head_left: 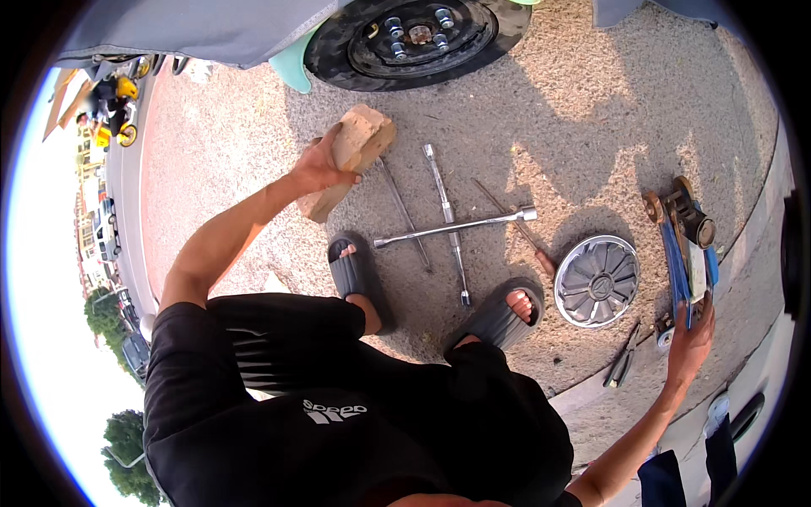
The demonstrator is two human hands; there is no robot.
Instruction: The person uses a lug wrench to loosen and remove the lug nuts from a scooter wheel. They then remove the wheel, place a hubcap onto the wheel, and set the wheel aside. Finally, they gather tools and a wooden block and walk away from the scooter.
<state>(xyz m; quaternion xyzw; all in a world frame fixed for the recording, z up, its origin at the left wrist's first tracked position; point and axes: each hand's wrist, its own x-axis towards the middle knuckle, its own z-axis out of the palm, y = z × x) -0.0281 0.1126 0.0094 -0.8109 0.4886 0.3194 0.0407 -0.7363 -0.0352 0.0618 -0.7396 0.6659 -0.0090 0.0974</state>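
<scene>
My left hand (pixel 318 165) is closed around a rough tan block (pixel 363 135), like a brick or cut stone, tilted above the ground left of the wheel. Out to the right, my right hand (pixel 693 340) grips the near end of a blue floor jack (pixel 678 262) with rusty wheels; some of the fingers are hidden. Between them lie a chrome four-way lug wrench (pixel 450 226), a thin metal rod (pixel 404 209) and a screwdriver (pixel 541 255). A silver hubcap (pixel 597 281) rests left of the jack, with dark-handled pliers (pixel 623 358) nearer me.
Ahead is a car wheel (pixel 422 46) with exposed lug nuts, under a grey cover (pixel 194 29). My sandalled feet (pixel 359 279) stand just behind the lug wrench. Another person's dark-clothed legs (pixel 663 482) are at lower right. Far left, a road holds parked cars and a yellow motorbike (pixel 127 89).
</scene>
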